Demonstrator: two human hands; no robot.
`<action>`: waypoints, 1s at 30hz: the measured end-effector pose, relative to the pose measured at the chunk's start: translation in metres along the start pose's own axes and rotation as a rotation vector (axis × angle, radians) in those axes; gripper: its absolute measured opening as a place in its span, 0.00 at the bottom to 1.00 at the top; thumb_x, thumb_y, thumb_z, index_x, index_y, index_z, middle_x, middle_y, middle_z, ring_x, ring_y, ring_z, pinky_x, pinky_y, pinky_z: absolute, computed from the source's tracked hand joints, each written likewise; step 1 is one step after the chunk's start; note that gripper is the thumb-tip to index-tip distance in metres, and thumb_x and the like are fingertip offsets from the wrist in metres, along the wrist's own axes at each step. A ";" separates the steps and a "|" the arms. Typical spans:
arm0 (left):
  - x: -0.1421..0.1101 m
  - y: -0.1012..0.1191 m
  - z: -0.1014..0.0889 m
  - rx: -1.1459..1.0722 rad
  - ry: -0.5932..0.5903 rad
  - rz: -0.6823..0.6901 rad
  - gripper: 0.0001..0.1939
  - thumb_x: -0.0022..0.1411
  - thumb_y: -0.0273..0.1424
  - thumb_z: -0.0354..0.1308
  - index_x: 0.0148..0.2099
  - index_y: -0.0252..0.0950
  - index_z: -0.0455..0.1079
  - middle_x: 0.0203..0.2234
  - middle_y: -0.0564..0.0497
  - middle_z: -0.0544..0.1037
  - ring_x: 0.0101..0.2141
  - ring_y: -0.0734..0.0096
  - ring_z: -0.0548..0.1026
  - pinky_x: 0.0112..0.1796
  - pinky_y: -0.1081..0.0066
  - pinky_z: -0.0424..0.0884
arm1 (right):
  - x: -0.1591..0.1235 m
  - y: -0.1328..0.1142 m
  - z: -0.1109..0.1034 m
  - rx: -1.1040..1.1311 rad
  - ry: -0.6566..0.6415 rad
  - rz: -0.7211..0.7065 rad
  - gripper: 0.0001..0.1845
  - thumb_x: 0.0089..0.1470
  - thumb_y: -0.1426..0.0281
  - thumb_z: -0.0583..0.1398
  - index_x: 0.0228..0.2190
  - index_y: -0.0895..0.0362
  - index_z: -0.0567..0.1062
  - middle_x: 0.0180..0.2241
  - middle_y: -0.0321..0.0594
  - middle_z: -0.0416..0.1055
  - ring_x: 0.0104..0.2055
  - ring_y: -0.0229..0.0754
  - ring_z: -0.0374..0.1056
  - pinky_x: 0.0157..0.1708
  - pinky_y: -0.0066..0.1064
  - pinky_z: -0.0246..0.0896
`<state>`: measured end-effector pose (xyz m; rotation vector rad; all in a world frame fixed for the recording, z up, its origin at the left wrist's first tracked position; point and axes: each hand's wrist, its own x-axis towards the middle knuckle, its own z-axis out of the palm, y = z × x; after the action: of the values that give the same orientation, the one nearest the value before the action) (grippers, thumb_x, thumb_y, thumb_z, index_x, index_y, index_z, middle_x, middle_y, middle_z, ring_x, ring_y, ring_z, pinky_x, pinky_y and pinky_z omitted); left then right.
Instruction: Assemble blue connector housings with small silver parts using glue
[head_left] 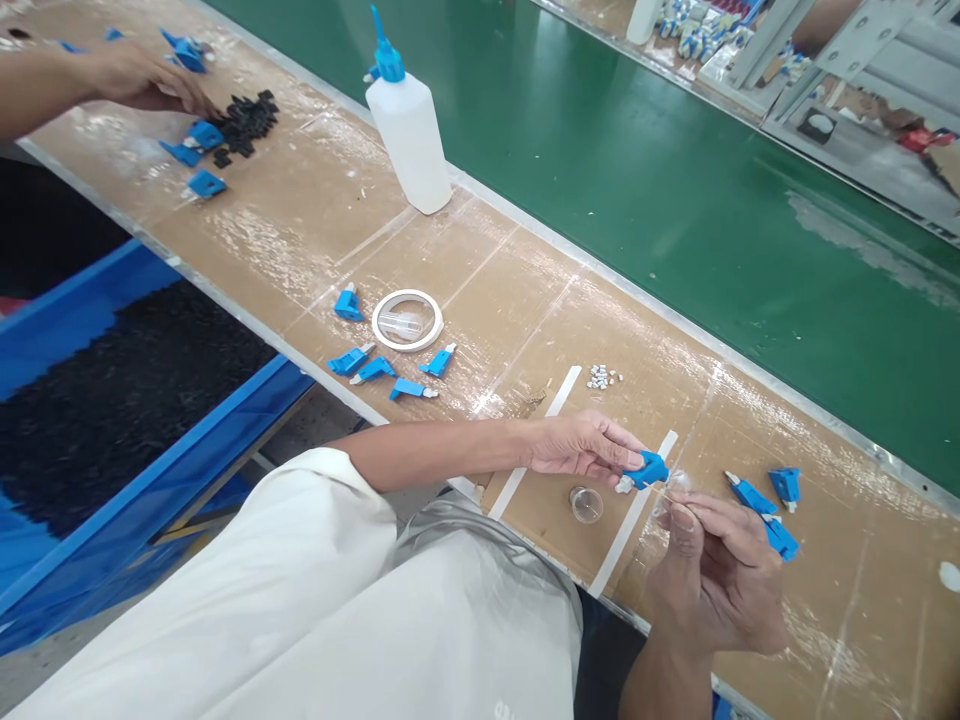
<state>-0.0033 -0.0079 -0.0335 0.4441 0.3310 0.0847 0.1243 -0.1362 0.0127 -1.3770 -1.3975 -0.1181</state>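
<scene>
My left hand [581, 447] grips a blue plastic part [646, 469] with a white end, held over the table. Close beside it, my right hand [716, 565] is closed in a pinch, thumb against forefinger. Something thin and pale seems to stick out of that pinch toward the blue part, too small to name. Below my left hand a small clear round cup [586, 505] stands on the table. Small white pieces [601, 377] lie in a little pile beyond my left hand, and tiny brass-coloured bits [535, 397] lie to their left. More blue parts [752, 496] rest beyond my right hand.
Several blue parts [373, 370] lie by a tape roll [376, 338]. A white squeeze bottle [411, 140] stands near the green conveyor belt [600, 190]. At far left, another person's hand [154, 80] reaches to black pieces [249, 125]. A blue bin [225, 420] sits below the table edge.
</scene>
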 end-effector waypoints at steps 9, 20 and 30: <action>0.000 0.000 0.001 -0.017 -0.005 -0.008 0.21 0.45 0.28 0.78 0.42 0.27 0.81 0.30 0.47 0.81 0.27 0.78 0.78 0.31 0.79 0.73 | -0.004 0.001 0.001 0.011 0.015 -0.004 0.07 0.54 0.79 0.67 0.29 0.56 0.76 0.26 0.35 0.76 0.30 0.41 0.75 0.32 0.35 0.71; -0.006 0.010 0.004 -0.008 -0.026 -0.035 0.12 0.54 0.23 0.68 0.43 0.27 0.81 0.29 0.47 0.80 0.26 0.79 0.76 0.25 0.81 0.68 | -0.004 -0.008 -0.019 0.376 0.202 0.309 0.06 0.54 0.71 0.70 0.31 0.58 0.79 0.27 0.38 0.75 0.28 0.39 0.70 0.17 0.28 0.65; -0.006 0.010 0.001 0.025 -0.050 -0.012 0.13 0.55 0.27 0.67 0.44 0.27 0.79 0.29 0.47 0.79 0.27 0.78 0.75 0.25 0.80 0.66 | -0.027 -0.009 -0.029 0.358 0.036 0.367 0.02 0.57 0.75 0.66 0.34 0.56 0.78 0.30 0.38 0.73 0.30 0.38 0.70 0.21 0.27 0.65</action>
<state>-0.0089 -0.0001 -0.0268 0.4679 0.2856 0.0577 0.1268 -0.1766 0.0095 -1.2941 -1.0531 0.3317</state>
